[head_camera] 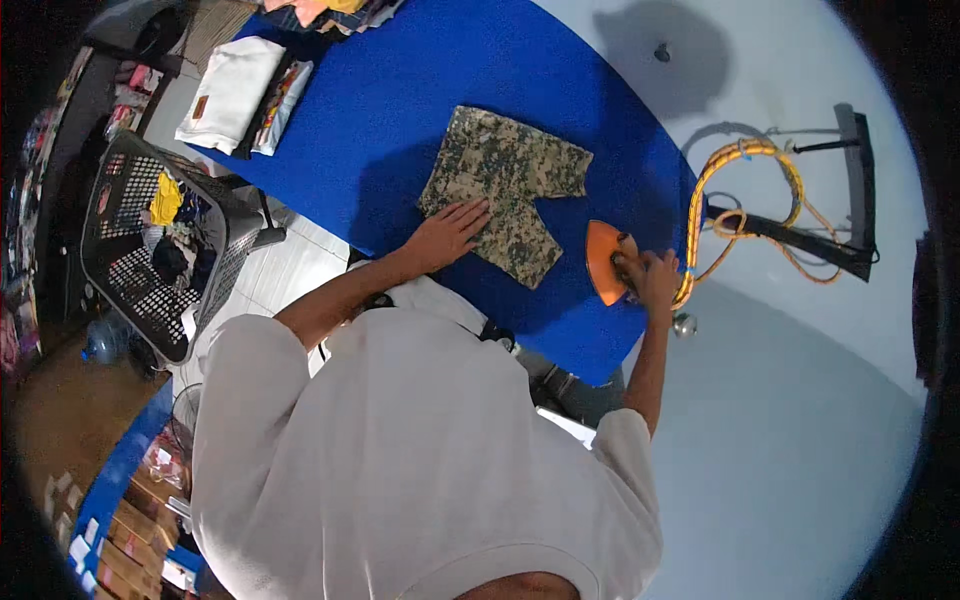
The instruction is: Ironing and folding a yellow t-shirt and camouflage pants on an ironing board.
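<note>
A pair of camouflage shorts (pixel 517 169) lies spread on a blue-covered table (pixel 420 60). My left hand (pixel 454 229) rests flat on the waistband side of the shorts, fingers slightly apart. Right of the shorts is an orange clothes iron (pixel 602 262), apart from the cloth. My right hand (pixel 651 279) is closed around the iron's handle, which the fingers partly hide. Whether the iron's soleplate touches the table I cannot tell.
A yellow cord (pixel 697 217) loops from a black wall bracket (pixel 862 195) beside the iron. Folded clothes (pixel 232 94) are stacked at the table's left edge, with more garments (pixel 337 11) at the far end. Left of the table stands a grey plastic basket (pixel 240 225) holding clothes.
</note>
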`<action>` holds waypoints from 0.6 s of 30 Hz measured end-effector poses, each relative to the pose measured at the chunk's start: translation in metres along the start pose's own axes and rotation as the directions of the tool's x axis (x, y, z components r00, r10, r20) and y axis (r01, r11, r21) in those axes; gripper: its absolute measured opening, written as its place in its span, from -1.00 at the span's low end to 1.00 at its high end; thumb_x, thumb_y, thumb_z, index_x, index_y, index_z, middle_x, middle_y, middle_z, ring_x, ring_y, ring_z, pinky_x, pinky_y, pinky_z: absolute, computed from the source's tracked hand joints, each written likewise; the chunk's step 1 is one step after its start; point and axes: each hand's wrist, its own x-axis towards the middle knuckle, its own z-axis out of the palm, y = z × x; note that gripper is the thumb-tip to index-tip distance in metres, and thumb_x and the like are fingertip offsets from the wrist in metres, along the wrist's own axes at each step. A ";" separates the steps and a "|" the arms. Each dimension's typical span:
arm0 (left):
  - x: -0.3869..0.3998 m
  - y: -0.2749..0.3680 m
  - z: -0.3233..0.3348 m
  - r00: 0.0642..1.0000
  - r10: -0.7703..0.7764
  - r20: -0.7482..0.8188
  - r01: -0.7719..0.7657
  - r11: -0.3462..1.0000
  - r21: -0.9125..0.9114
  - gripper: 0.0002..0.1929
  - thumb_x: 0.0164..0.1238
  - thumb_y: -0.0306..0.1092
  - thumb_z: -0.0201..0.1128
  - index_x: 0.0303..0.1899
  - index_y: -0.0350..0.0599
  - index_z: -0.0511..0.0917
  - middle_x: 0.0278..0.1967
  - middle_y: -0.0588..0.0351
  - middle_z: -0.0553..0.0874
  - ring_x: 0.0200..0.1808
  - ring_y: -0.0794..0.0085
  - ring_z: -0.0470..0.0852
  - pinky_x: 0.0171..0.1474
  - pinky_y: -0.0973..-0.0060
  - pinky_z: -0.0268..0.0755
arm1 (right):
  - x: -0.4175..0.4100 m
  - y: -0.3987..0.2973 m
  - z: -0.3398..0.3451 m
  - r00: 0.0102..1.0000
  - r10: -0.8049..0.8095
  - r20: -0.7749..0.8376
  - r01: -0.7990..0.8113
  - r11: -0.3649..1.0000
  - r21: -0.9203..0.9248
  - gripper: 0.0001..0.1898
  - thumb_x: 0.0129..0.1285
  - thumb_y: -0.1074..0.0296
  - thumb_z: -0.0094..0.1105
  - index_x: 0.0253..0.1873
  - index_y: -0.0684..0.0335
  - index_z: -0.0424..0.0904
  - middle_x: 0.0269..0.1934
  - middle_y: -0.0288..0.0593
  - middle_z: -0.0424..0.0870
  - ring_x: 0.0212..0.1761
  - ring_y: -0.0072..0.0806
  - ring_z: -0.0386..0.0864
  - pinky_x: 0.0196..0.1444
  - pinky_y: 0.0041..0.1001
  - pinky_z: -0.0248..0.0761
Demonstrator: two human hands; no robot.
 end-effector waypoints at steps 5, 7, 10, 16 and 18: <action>-0.011 -0.024 -0.025 0.965 0.001 -0.263 -0.049 0.984 -0.173 -0.45 0.46 -0.25 0.22 0.42 -0.14 0.38 0.43 -0.16 0.39 0.47 -0.01 0.32 0.49 0.11 0.19 | 0.016 -0.019 -0.018 0.998 0.027 0.049 -0.044 0.919 0.393 -0.62 0.34 0.01 0.38 -0.10 0.28 0.72 -0.28 -0.15 0.71 -0.34 -0.42 0.70 -0.37 -0.31 0.60; -0.029 -0.049 -0.040 0.922 -0.185 -0.340 0.105 0.965 -0.240 -0.51 0.44 -0.29 0.25 0.35 -0.14 0.45 0.34 -0.18 0.49 0.35 -0.09 0.44 0.39 0.07 0.29 | 0.018 -0.019 -0.017 0.991 0.065 0.120 -0.120 0.831 0.543 -0.63 0.36 0.04 0.36 -0.07 0.30 0.72 -0.29 -0.20 0.70 -0.38 -0.51 0.69 -0.45 -0.42 0.58; -0.061 -0.095 -0.059 0.757 -0.392 -0.522 0.373 0.916 -0.147 -0.57 0.44 -0.30 0.24 0.29 -0.13 0.51 0.27 -0.19 0.53 0.24 -0.13 0.50 0.29 0.04 0.35 | 0.022 -0.017 -0.012 0.987 0.051 0.152 -0.145 0.694 0.705 -0.60 0.38 0.02 0.34 -0.03 0.33 0.72 -0.35 -0.23 0.68 -0.47 -0.56 0.67 -0.52 -0.51 0.54; -0.123 -0.169 -0.080 0.658 -0.523 -0.542 0.648 0.760 0.052 -0.64 0.45 -0.14 0.24 0.16 -0.02 0.55 0.05 -0.04 0.57 0.09 0.02 0.52 0.08 0.10 0.40 | 0.003 -0.044 -0.010 0.983 0.172 -0.057 -0.112 0.824 0.555 -0.52 0.36 -0.02 0.34 -0.04 0.42 0.71 -0.31 -0.05 0.72 -0.42 -0.34 0.70 -0.34 -0.36 0.56; -0.134 -0.180 -0.083 0.627 -0.520 -0.580 0.650 0.759 0.023 -0.60 0.41 -0.07 0.28 0.15 -0.03 0.54 0.04 -0.05 0.55 0.11 0.01 0.51 0.09 0.09 0.38 | -0.013 -0.065 -0.011 0.945 0.068 -0.320 0.070 0.913 0.401 -0.50 0.34 -0.03 0.35 -0.03 0.43 0.70 -0.28 0.06 0.73 -0.32 -0.20 0.72 -0.21 -0.28 0.55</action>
